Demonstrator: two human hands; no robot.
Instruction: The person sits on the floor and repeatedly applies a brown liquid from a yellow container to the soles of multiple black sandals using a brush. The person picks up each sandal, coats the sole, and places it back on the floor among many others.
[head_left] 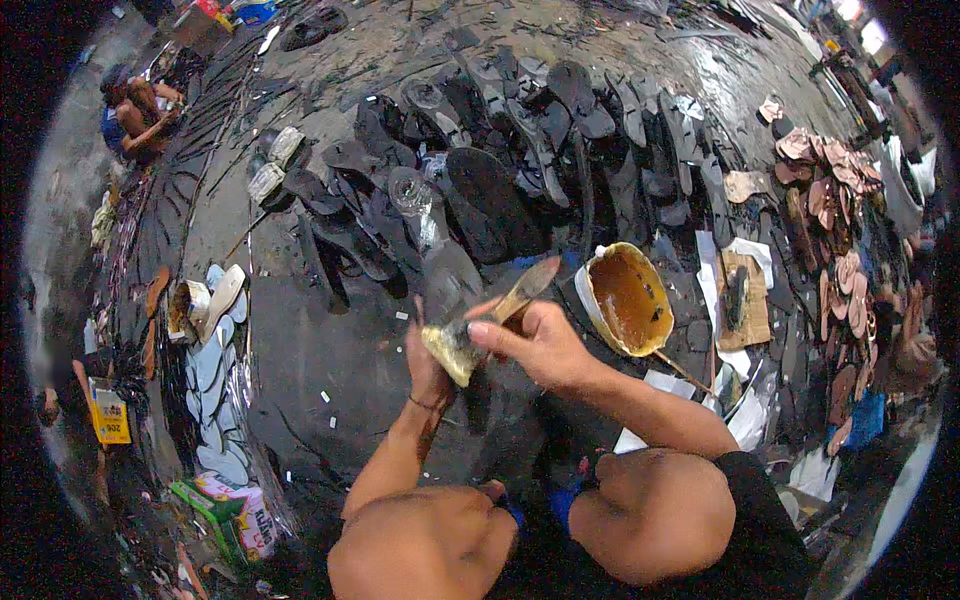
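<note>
Between the thumb and fingers of my right hand (548, 343) is a paintbrush with a worn wooden handle (528, 287) and pale, glue-caked bristles (450, 354). My left hand (428, 368) is closed around a dark, glossy shoe sole (452, 282), and the bristles hide part of its grip. The brush head sits over the near end of that sole; whether they touch is unclear. To the right of my right hand stands a cut-open tub (583, 288) with a crusted yellowish rim and amber, glue-like liquid inside.
Many black soles and sandals (487, 200) lie spread ahead of me. Grey-blue soles (208, 395) are stacked at left beside a small can (187, 308). Tan and pink footwear pieces (830, 180) pile up at right, past cardboard (745, 298). Another person (138, 118) crouches far left.
</note>
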